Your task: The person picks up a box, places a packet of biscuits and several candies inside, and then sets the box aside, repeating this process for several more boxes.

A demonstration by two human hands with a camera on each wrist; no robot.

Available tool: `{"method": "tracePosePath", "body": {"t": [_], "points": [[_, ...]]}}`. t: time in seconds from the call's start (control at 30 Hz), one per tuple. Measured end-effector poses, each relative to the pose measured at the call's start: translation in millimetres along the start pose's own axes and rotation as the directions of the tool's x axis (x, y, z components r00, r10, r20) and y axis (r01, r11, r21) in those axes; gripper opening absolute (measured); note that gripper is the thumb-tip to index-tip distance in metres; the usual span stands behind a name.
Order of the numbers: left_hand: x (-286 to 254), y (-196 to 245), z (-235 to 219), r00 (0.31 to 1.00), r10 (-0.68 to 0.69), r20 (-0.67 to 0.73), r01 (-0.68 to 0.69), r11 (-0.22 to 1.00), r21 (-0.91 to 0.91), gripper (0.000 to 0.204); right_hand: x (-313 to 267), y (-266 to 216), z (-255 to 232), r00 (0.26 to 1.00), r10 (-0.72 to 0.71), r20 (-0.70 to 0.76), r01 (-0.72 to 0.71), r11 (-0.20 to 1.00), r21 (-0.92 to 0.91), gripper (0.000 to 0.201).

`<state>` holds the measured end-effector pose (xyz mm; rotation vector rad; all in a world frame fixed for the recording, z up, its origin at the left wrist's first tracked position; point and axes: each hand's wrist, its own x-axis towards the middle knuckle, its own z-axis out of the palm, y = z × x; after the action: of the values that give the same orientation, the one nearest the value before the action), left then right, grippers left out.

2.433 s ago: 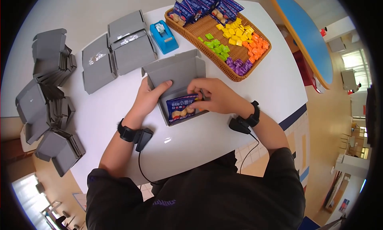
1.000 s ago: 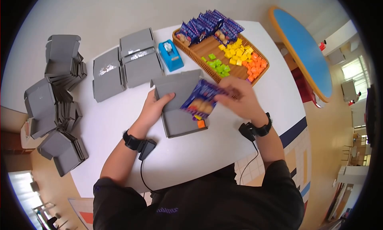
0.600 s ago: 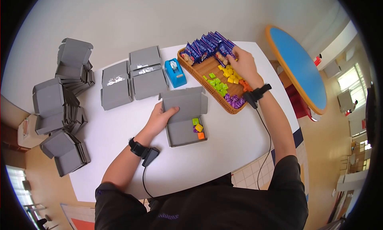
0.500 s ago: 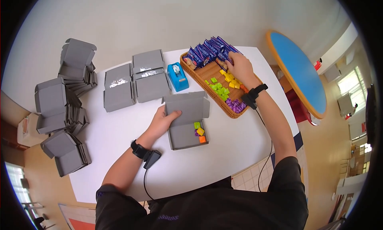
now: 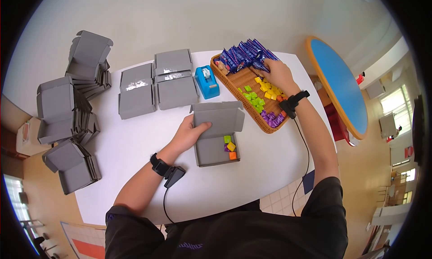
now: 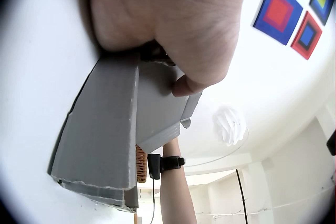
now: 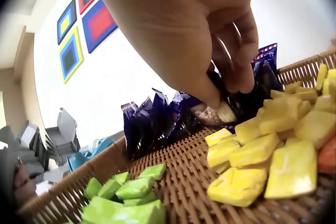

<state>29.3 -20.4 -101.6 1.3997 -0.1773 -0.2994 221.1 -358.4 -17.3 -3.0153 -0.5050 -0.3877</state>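
Your head view is bright, its edges bowed and dark. At far right you see a glaring window [image 5: 397, 100].

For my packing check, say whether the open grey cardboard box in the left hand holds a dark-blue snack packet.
No: only small green, yellow, purple and orange pieces lie in that box.

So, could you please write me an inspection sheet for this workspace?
Surface: white table, in use
Job's things: open gray box holding green, yellow, purple and orange pieces; wicker basket of snack packets and colour-grouped pieces
Clutter: blue tape dispenser, taped gray boxes, stacks of open boxes
Hands: left hand grips the box's lid; right hand pinches a packet
Cables: black cable from each wrist camera
Surroundings: blue-topped table at the right
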Motion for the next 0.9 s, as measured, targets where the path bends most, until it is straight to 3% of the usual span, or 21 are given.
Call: {"method": "tracePosePath", "body": {"t": [0.23,0.43,0.53,0.63,0.73,0.83,0.87,0.9], "points": [[0,0,0,1.0,0.003,0.007,-0.003,1.0,-0.004,0.034,20,27,1,0.952,0.206,0.226,-0.223,0.973,0.051,0.037],[0,-1,-1,1.0,0.015,0.007,-0.015,1.0,0.021,0.035,19,25,2,0.982,0.133,0.132,-0.147,0.984,0.103,0.044],[2,-4,-1,1.0,0.005,0.012,-0.005,1.0,0.006,0.035,21,25,0,0.98,0.162,0.119,-0.173,0.981,0.091,0.048],[1,-1,-1,1.0,0.002,0.001,-0.002,1.0,0.005,0.035,8,2,-25,0.98,0.188,0.058,-0.188,0.982,-0.015,0.048],[0,0,0,1.0,-0.001,-0.009,0.002,1.0,0.01,0.034,-15,-25,-39,0.988,0.023,-0.151,-0.043,0.991,-0.125,0.04],[0,1,0,1.0,-0.003,-0.006,0.003,1.0,0.021,0.035,-37,-53,-44,1.0,0.008,-0.026,-0.007,1.0,0.027,0.028],[0,1,0,1.0,-0.004,-0.002,0.004,1.0,0.026,0.035,-44,-59,-40,1.0,-0.011,0.023,0.01,0.999,0.04,0.017],[-1,1,0,1.0,-0.009,0.001,0.009,1.0,0.018,0.035,-47,-56,-32,0.998,-0.049,0.031,0.049,0.999,0.013,0.017]]}}
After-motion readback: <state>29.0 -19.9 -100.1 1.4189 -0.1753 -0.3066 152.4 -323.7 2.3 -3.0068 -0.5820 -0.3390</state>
